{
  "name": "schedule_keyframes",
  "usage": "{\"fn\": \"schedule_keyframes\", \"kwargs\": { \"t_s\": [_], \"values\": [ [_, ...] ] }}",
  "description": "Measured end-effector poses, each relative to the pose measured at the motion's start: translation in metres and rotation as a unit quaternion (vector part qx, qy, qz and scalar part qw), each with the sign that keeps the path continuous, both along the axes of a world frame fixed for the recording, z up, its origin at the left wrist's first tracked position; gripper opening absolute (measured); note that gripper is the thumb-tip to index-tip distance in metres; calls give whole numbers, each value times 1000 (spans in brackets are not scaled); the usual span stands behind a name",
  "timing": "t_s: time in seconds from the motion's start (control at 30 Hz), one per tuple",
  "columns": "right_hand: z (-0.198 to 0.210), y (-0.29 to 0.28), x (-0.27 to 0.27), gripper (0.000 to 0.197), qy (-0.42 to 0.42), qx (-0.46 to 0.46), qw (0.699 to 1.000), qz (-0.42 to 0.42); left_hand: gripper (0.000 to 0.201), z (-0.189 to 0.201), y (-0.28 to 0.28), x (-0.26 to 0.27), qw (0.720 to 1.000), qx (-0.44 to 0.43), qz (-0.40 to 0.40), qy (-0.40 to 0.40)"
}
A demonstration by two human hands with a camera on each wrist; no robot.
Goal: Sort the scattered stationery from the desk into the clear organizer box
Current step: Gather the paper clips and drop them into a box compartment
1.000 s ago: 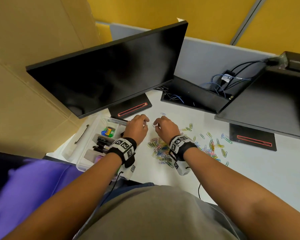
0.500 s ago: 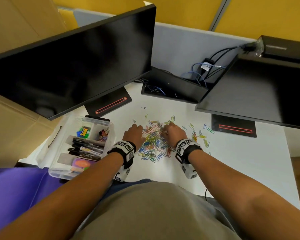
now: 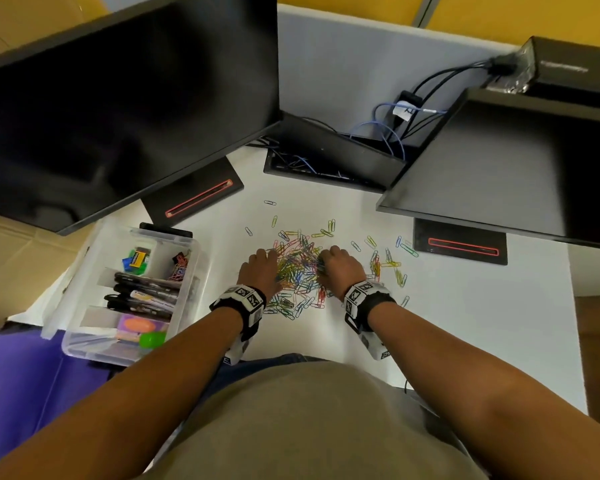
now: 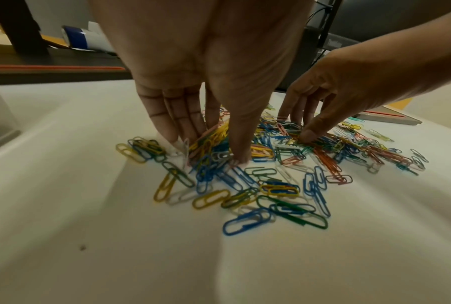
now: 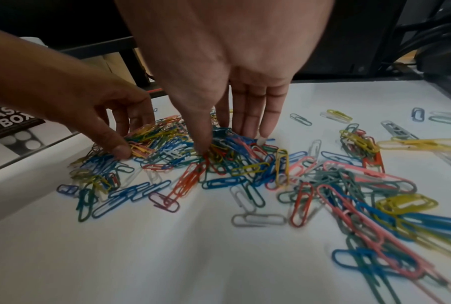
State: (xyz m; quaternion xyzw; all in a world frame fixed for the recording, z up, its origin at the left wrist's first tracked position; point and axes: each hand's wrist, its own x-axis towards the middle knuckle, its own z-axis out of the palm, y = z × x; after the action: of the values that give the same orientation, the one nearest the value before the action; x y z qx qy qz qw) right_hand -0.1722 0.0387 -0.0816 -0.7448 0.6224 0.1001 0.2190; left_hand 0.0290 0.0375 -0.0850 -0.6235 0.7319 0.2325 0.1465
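Pressing down into the heap, the left hand has its fingers nearly straight and close together, tips on the paper clips, thumb planted a little apart — nothing is pinched or lifted that I can see. The right hand mirrors it from the other side, fingers extended, thumb tip buried in the pile, holding nothing yet. Between the two sets of fingertips the clips lie thickest; beyond the right hand's little finger they thin into loose strays on the desk. They look light, thin, slick and apt to tangle, so single picks would be slow — raking them together and scooping a bunch seems best. The clear box sits outside the left hand, just beside its wrist.
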Motion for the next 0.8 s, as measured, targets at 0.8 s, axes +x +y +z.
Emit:
{"fn": "schedule_keyframes", "kwargs": {
  "t_s": [0.8],
  "values": [
    [11,-7,-18,18,-138,-19,982,-124,16,29,-13,-1,985,-55,70,145]
  ]
}}
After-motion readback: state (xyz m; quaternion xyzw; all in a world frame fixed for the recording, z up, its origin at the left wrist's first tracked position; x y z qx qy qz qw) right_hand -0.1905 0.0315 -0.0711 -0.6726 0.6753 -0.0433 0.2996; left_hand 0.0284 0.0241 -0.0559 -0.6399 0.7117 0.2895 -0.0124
